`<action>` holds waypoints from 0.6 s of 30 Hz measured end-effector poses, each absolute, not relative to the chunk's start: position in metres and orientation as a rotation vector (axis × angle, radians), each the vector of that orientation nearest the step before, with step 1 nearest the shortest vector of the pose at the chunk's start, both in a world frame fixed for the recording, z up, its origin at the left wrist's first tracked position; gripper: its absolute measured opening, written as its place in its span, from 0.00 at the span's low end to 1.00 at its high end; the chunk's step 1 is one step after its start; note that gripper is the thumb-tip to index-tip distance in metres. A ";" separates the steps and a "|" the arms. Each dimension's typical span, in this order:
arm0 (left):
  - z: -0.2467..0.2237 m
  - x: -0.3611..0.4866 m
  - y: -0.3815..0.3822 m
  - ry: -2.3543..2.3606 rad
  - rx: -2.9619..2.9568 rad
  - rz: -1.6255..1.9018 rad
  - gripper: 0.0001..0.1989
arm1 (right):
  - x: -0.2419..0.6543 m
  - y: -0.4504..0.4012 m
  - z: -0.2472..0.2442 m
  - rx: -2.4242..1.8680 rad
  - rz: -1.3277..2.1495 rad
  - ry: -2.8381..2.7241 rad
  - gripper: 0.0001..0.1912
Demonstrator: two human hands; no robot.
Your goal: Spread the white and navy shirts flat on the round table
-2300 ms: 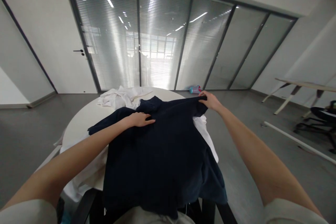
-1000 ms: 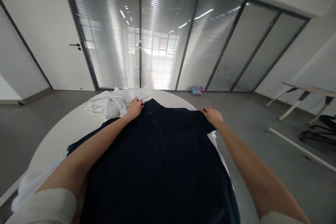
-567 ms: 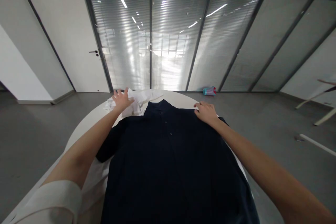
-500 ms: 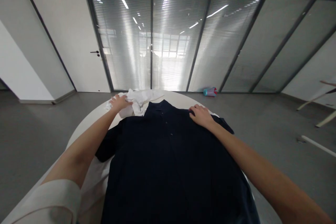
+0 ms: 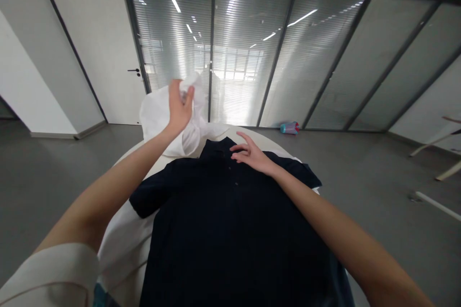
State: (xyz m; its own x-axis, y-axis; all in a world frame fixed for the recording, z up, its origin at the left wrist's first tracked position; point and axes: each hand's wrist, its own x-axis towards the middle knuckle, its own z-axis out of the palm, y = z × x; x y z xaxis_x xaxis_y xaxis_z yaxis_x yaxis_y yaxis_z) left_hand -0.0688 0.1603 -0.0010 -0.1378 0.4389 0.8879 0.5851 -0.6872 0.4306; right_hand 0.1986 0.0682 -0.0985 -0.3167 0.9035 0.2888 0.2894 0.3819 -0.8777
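A dark navy short-sleeved button shirt point(image 5: 230, 235) lies spread flat on a round white table point(image 5: 261, 139), collar at the far side. My left hand point(image 5: 180, 105) is raised above the table's far side, gripping a bunched white cloth point(image 5: 163, 122) that hangs down from it. My right hand point(image 5: 250, 154) is open with spread fingers, right next to the shirt's collar and over its shoulder. More white fabric point(image 5: 122, 249) sticks out from under the shirt on the left side.
A teal and pink bottle point(image 5: 289, 128) lies on the grey floor by a glass partition with blinds. A white door point(image 5: 108, 43) stands at the left. A white pole point(image 5: 435, 205) lies on the floor at the right, beyond which stand pale table legs point(image 5: 432, 141).
My left hand has lifted the white cloth up off the table. My right hand has moved left toward the collar, its fingers opening. The navy shirt stays in place.
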 end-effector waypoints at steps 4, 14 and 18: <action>-0.002 -0.049 0.084 -0.583 -3.096 -1.154 0.17 | 0.166 0.063 -0.094 -0.887 1.181 -1.545 0.39; -0.067 -0.175 0.154 -1.694 -2.562 -0.411 0.53 | 0.193 0.054 -0.103 -1.033 1.077 -1.307 0.30; -0.069 -0.195 0.167 -2.011 -2.399 -0.394 0.29 | 0.197 0.051 -0.102 -1.015 1.054 -1.311 0.29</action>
